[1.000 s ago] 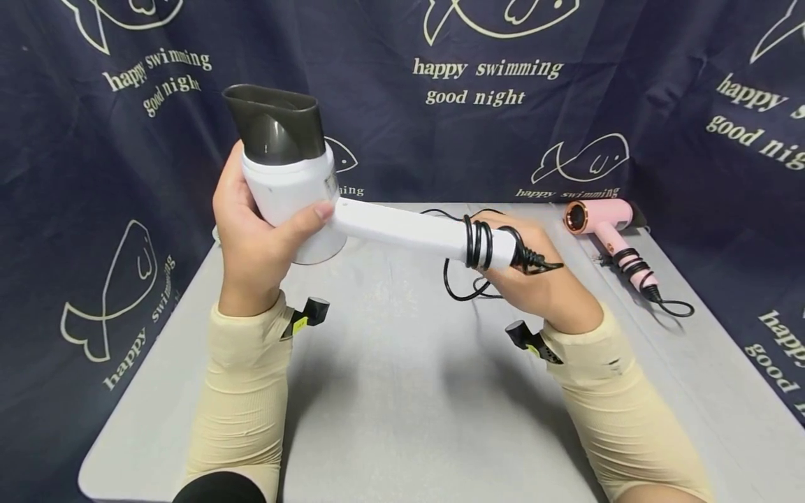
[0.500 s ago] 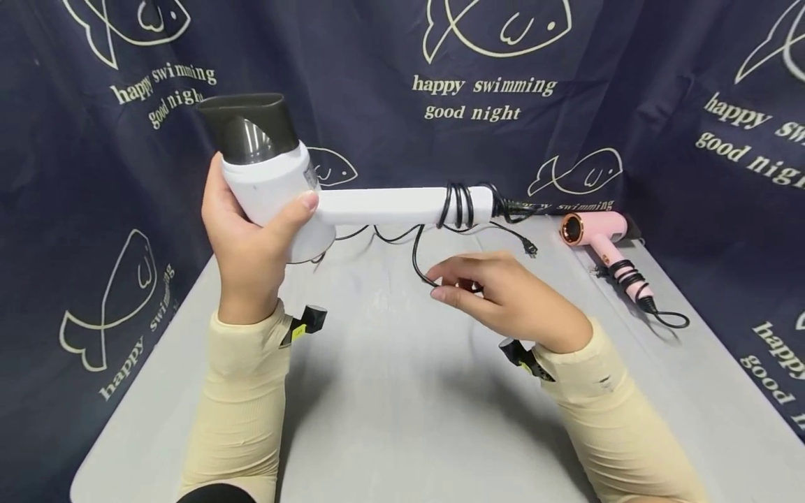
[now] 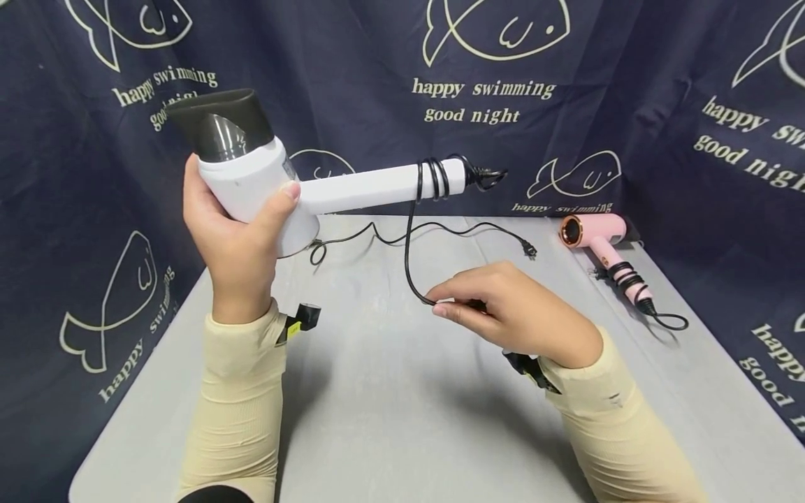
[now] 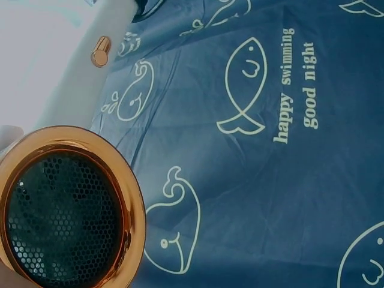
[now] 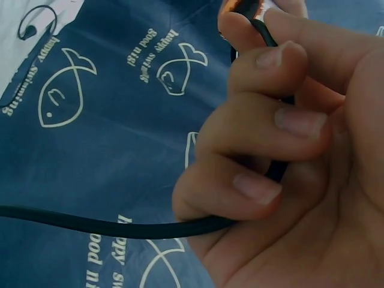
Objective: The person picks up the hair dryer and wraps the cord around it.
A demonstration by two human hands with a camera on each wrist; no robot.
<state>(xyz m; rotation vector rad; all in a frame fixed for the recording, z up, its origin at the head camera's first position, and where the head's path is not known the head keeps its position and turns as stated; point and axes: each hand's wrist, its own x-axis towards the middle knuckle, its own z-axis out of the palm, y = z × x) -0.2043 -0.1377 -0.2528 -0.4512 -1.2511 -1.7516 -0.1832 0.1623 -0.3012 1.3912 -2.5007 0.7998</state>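
Note:
My left hand (image 3: 235,258) grips the white barrel of a hair dryer (image 3: 371,187) raised above the table. Its black nozzle (image 3: 229,129) points up, and the handle reaches right, tilted slightly upward. In the left wrist view, the copper-rimmed rear grille (image 4: 66,216) faces the camera, with a copper switch (image 4: 101,52) on the handle. Several turns of black cord wrap the handle's end. From there the cord (image 3: 407,244) hangs down to my right hand (image 3: 516,307), pinched between thumb and forefinger. In the right wrist view, the other fingers curl round the cord (image 5: 120,230).
A black cord stretch (image 3: 434,223) with a plug (image 3: 530,249) lies along the back of the grey table (image 3: 377,419). At the right back lies a pink hair dryer (image 3: 605,244), cord wrapped on its handle. A dark blue printed curtain (image 3: 377,42) encloses the table.
My right hand has come down from the handle's end toward me, drawing a length of cord. The white hair dryer has shifted left, and its handle end has risen.

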